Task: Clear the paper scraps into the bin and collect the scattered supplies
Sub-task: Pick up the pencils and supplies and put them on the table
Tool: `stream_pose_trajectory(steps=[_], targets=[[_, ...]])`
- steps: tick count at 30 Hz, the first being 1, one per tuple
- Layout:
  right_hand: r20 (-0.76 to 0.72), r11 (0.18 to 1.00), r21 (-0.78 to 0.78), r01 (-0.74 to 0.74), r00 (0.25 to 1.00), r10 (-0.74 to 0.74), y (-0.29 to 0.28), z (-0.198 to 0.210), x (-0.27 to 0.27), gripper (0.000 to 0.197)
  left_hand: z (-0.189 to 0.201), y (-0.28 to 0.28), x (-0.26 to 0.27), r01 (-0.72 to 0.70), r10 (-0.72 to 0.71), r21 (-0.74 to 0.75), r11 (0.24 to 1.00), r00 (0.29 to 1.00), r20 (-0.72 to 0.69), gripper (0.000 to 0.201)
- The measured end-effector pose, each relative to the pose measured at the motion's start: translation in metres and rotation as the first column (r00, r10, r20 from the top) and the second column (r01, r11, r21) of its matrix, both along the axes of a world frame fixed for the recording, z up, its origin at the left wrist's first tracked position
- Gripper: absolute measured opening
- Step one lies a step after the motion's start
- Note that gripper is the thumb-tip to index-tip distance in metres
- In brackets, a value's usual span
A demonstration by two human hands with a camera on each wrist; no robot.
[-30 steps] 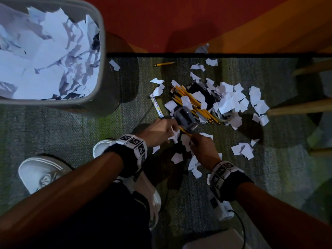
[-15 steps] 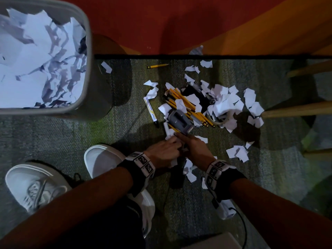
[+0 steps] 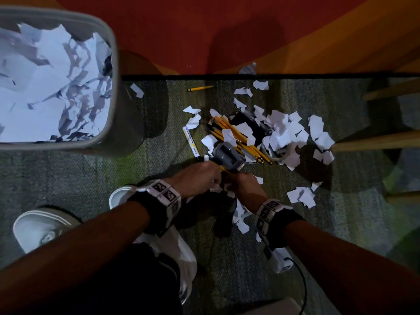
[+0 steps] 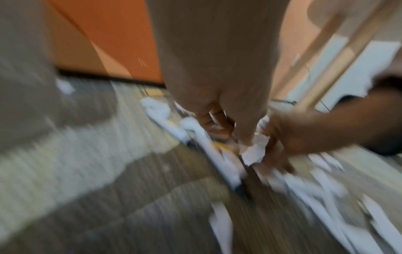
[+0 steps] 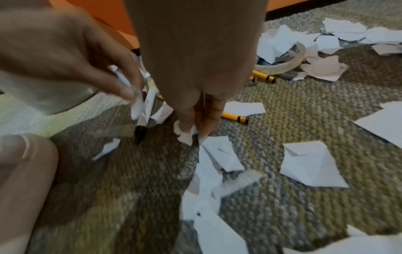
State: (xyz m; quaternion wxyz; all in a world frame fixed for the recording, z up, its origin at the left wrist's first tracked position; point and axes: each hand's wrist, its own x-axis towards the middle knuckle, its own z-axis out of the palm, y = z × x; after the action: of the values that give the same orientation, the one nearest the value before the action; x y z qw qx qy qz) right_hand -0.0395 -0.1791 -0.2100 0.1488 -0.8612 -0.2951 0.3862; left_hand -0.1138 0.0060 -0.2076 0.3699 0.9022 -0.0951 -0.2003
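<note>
Both hands are low over the carpet, just in front of the grey pencil sharpener. The left hand has its fingers curled and pinches white paper scraps. The right hand also pinches a crumpled scrap between thumb and fingertips; this scrap is just above the carpet. The two hands are very near each other, almost touching.

Behind the sharpener lies a bundle of yellow pencils, partly under more paper scraps, which spread to the right of it. A white marker lies on the carpet just left of the sharpener. One single pencil lies well behind it, near the orange wall. The bin, full of torn paper, stands far left of the sharpener.
</note>
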Motion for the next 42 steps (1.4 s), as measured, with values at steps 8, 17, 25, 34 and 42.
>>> stream_pose_trajectory(steps=[8, 17, 25, 34, 42], targets=[[-0.059, 0.971, 0.069, 0.228, 0.973, -0.225, 0.001, 0.033, 0.011, 0.017, 0.085, 0.064, 0.017, -0.219, 0.221, -0.029, 0.975, 0.971, 0.097, 0.003], [0.051, 0.854, 0.495, 0.160, 0.976, -0.212, 0.072, 0.158, 0.045, 0.018, 0.199, 0.107, 0.010, -0.417, 0.410, -0.003, 0.909, 0.894, 0.182, 0.008], [-0.075, 0.700, 0.691, 0.179, 0.981, -0.177, 0.201, 0.233, 0.025, 0.009, 0.288, 0.186, -0.031, -0.679, 0.586, 0.191, 0.708, 0.717, 0.378, 0.004], [-0.147, 0.779, 0.619, 0.104, 0.989, -0.015, 0.290, 0.247, -0.012, 0.016, 0.300, 0.230, -0.085, -0.684, 0.647, 0.319, 0.656, 0.727, 0.229, 0.022], [-0.044, 0.779, 0.625, 0.050, 0.999, -0.028, 0.247, 0.261, 0.010, 0.010, 0.315, 0.218, -0.082, -0.659, 0.600, 0.309, 0.686, 0.752, 0.273, 0.022]])
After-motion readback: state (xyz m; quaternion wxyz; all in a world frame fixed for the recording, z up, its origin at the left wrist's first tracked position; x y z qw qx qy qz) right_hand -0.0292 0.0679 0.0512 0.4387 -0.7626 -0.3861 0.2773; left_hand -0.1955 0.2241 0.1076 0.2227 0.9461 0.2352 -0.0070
